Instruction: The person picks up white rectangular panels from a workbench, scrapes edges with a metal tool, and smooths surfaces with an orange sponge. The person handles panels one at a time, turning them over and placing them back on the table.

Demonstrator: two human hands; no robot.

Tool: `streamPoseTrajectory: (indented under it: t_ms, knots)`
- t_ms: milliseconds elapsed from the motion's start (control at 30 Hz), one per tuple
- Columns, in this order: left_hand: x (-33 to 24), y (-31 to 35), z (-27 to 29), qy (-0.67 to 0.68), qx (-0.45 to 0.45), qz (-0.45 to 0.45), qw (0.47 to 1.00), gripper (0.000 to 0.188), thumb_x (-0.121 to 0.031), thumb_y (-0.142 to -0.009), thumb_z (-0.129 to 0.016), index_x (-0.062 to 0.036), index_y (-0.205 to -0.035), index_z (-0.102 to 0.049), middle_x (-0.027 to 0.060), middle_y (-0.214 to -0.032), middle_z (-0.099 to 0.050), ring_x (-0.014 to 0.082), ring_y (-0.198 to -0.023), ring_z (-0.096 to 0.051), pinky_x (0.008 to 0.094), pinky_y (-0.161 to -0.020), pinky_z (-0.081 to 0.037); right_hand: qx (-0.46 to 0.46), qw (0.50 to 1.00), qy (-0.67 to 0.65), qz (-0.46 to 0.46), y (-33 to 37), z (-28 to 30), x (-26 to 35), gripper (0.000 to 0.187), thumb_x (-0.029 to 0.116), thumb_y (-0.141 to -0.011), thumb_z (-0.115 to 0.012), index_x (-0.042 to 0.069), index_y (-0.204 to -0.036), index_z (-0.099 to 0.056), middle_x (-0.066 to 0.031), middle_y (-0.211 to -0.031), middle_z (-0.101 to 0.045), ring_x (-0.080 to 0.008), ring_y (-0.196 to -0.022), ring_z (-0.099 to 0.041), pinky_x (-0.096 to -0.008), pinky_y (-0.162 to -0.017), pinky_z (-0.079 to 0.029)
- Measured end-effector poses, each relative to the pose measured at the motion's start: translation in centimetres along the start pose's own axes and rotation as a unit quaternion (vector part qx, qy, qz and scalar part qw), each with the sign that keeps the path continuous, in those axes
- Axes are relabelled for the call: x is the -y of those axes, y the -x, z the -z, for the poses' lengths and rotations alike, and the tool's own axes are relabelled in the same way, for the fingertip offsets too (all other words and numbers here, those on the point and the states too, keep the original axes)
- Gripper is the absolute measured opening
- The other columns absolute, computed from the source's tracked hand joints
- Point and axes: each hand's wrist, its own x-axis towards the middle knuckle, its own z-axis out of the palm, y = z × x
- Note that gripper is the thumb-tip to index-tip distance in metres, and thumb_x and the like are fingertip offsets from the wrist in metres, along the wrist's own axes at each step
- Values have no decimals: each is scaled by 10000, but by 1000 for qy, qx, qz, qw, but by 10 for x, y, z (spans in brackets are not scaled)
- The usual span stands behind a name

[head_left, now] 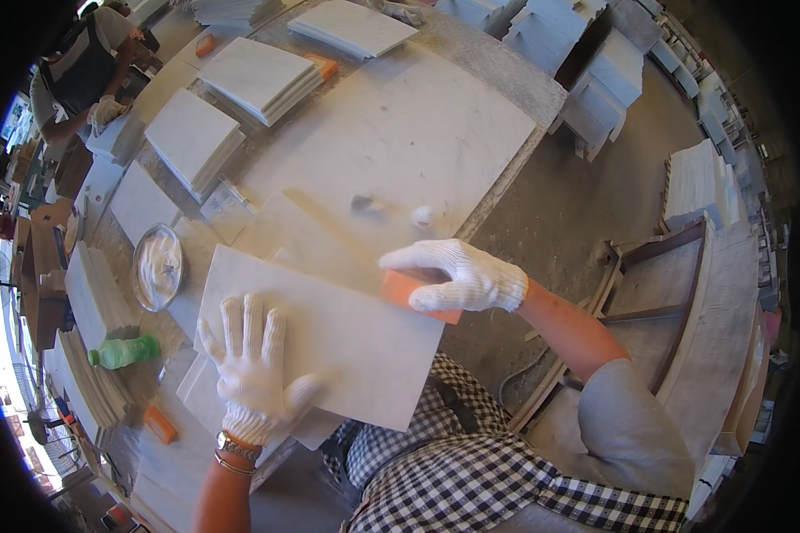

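A white marble tile [356, 342] lies in front of me, its near right corner jutting toward my checked apron. My left hand [251, 360], in a white knit glove, rests flat on the tile's left part with its fingers spread. In my gloved right hand [467, 275] is an orange sanding block [422, 298], gripped between thumb and fingers at the tile's right edge. The block's upper part is covered by the glove. Other pale slabs show partly from beneath the tile.
Stacks of marble tiles [262, 75] stand along the table's far left side. A round metal dish [158, 266] with white contents and a green bottle [124, 352] are at left. Another orange block [160, 425] lies near the left. Far left, a person [89, 71] wears gloves. A wooden-framed rack [658, 275] stands right.
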Motion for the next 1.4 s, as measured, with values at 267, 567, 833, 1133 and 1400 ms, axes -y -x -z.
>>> streamPoseTrajectory:
  t_ms: [267,567,833,1133,1400]
  knots:
    - [8,5,-8,-8,1,-14,1000,933,-717,-955,-426,-32,-1583,-345,271,-1657,-296,516,-1552,-188,719,-1214,-4,-28,990,132,33,-2,-4,6,592,377,-869,-761,79,-1368,-651,-152,-1067,-685,-303,-945,-689,-393,-853,-543]
    - [12,6,-15,-2,-17,-18,1000,991,-766,-910,-492,-64,-1590,-332,273,-1652,-306,555,-1518,-236,758,-1189,-37,-22,983,179,22,3,-5,21,595,449,-845,-729,99,-1323,-673,-180,-1031,-678,-355,-913,-700,-440,-818,-562]
    - [11,5,-11,-14,-1,-21,1000,931,-691,-964,-419,-69,-1638,-257,286,-1674,-245,536,-1547,-178,736,-1203,-6,-70,985,157,28,-5,-3,15,546,393,-824,-771,123,-1290,-686,-154,-997,-677,-364,-886,-697,-443,-788,-563]
    - [12,6,-12,-23,-8,-27,999,909,-690,-986,-372,-71,-1641,-252,287,-1676,-238,532,-1550,-175,724,-1210,-14,-48,999,-3,-8,-16,-11,-10,619,438,-852,-735,47,-1328,-669,-222,-1278,-686,-361,-1179,-662,-416,-1027,-506]
    - [12,7,-13,-16,-26,-41,999,898,-673,-991,-376,-85,-1653,-224,292,-1673,-240,539,-1545,-181,730,-1208,-38,-39,991,-126,-23,-21,-25,-20,643,397,-882,-707,-45,-1344,-635,-237,-1348,-666,-335,-1247,-641,-386,-1083,-471]
